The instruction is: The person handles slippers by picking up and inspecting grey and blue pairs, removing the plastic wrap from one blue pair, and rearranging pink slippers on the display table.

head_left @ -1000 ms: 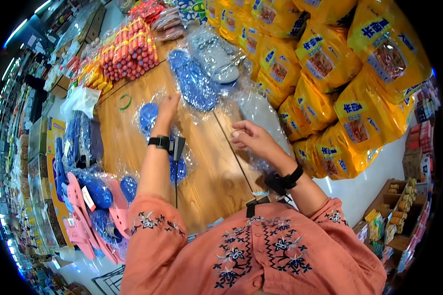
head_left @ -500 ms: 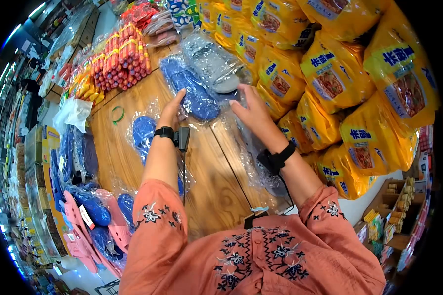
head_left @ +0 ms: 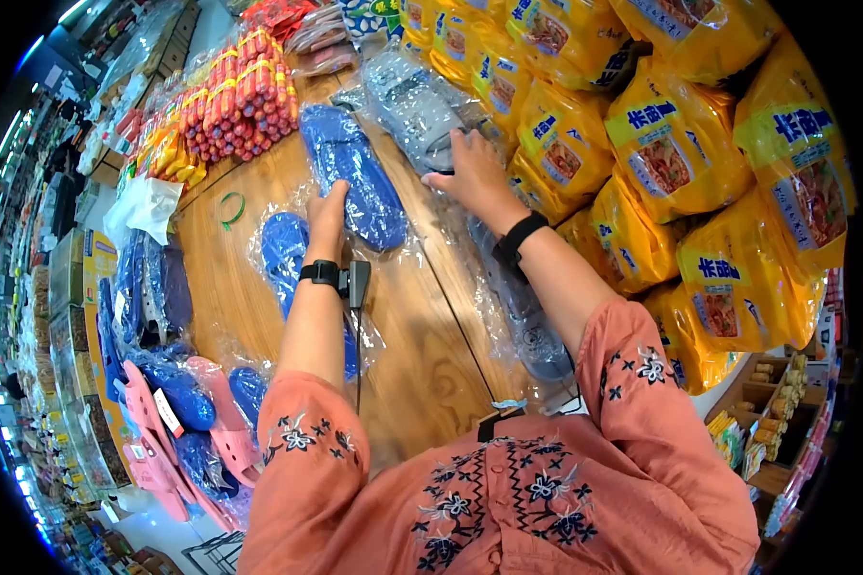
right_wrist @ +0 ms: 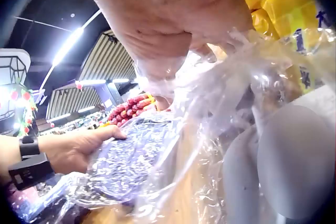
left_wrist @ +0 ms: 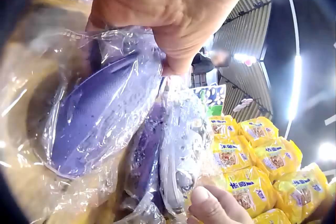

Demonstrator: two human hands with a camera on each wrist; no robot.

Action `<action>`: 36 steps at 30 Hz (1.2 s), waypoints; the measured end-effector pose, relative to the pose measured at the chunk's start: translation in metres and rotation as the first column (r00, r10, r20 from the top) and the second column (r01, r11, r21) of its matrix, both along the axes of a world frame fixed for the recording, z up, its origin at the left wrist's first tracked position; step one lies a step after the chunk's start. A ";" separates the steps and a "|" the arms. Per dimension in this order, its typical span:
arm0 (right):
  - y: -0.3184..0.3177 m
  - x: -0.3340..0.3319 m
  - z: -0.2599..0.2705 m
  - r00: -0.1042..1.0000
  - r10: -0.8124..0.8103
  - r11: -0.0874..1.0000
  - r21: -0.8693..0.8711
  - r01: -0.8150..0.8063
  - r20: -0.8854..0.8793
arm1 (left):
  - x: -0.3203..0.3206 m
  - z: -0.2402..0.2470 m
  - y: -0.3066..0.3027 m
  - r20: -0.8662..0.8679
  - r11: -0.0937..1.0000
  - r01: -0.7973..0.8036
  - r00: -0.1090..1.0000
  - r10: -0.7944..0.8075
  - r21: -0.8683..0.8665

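Observation:
My left hand (head_left: 328, 220) grips the near left edge of a blue slipper (head_left: 364, 182) in clear plastic, its thumb over the top. In the left wrist view that blue slipper (left_wrist: 100, 113) hangs below the fingers inside its crinkled bag. My right hand (head_left: 482, 180) holds the heel end of a bagged grey slipper (head_left: 408, 101), thumb on the near side and fingers across the far side. Bunched plastic (right_wrist: 210, 92) hides those fingertips in the right wrist view. Another bagged blue slipper (head_left: 285, 249) lies left of my left forearm, partly covered by it.
More bagged grey slippers (head_left: 537, 340) lie under my right forearm. Yellow food bags (head_left: 657, 163) are stacked at the right. Red sausages (head_left: 249, 101) stand at the back left, near a green band (head_left: 231, 209). Pink slippers (head_left: 153, 412) and blue ones crowd the left edge.
The blue slipper has shifted left and toward me with my left hand, apart from the grey one. My right hand has moved forward onto the grey slipper's heel.

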State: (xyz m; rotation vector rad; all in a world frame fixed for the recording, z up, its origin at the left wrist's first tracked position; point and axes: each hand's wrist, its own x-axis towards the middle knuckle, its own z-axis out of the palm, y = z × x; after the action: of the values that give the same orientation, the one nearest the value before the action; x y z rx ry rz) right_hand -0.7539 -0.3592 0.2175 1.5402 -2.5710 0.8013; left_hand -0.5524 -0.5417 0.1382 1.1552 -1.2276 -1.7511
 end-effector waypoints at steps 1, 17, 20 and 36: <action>-0.002 -0.002 -0.003 1.000 -0.008 0.999 0.039 0.009 -0.011 | 0.009 0.003 0.001 0.034 0.999 -0.025 0.999 0.026 -0.019; -0.035 -0.016 -0.019 0.992 -0.127 0.990 0.056 0.128 -0.016 | -0.064 0.002 -0.011 0.350 0.883 0.458 0.848 -0.398 -0.107; -0.037 -0.022 -0.017 0.990 -0.131 0.991 -0.016 0.130 -0.059 | -0.088 0.008 0.010 0.171 0.933 0.359 0.917 -0.360 0.040; -0.037 -0.053 0.001 0.985 -0.003 0.998 0.057 -0.007 0.171 | -0.143 0.008 0.013 -0.008 0.857 0.433 0.893 -0.449 0.280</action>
State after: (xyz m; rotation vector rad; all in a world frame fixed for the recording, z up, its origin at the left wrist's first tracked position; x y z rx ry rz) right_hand -0.8069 -0.3958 0.2185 1.5542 -2.7357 0.9049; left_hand -0.6953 -0.5289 0.1457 1.1444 -1.3978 -2.3080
